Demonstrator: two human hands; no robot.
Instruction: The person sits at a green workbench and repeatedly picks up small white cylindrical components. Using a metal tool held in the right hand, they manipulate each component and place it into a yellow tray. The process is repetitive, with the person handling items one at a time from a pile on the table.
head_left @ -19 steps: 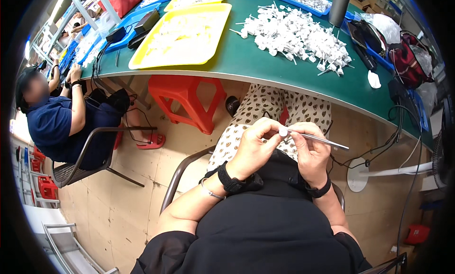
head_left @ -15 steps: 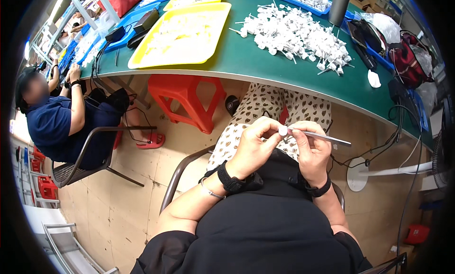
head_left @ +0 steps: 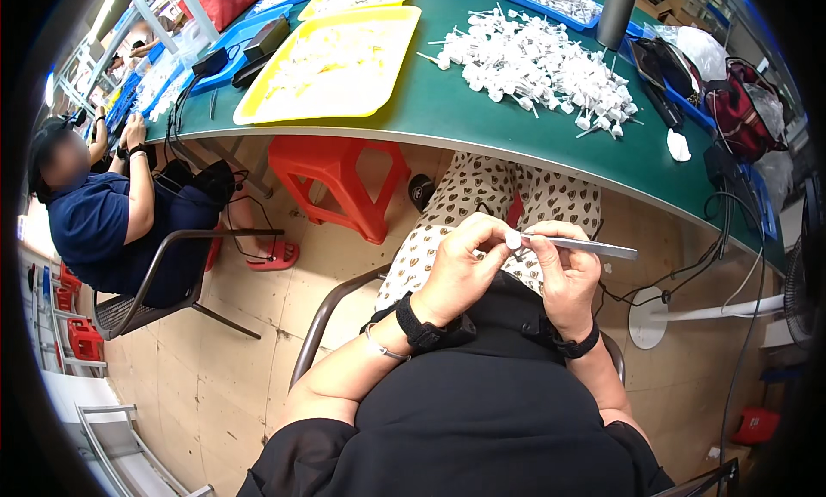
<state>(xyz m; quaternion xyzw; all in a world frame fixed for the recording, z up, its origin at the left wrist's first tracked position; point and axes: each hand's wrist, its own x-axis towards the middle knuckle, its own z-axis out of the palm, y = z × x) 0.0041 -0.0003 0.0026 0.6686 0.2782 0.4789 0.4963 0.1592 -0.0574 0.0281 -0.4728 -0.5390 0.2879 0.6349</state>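
Observation:
Over my lap, my left hand (head_left: 465, 260) pinches a small white plastic part (head_left: 514, 240) with a rounded end between thumb and forefinger. My right hand (head_left: 568, 277) closes on a slim silver pair of tweezers (head_left: 602, 247), whose blunt end sticks out to the right. The tweezers' other end meets or nearly meets the white part; fingers hide the exact contact. Beyond my hands, a large loose pile of similar white parts (head_left: 542, 67) lies on the green table (head_left: 430, 110).
A yellow tray (head_left: 391, 75) holding small pale pieces stands left of the pile. A grey bottle (head_left: 616, 15) and a blue tray with bags are at the right. A red stool (head_left: 344, 183) is under the table edge. Another person (head_left: 95, 213) sits at the left.
The tweezers have turned slightly in my right hand, so a broader flat side shows. The white part has tilted a little between my left fingers. Both hands stay in nearly the same place.

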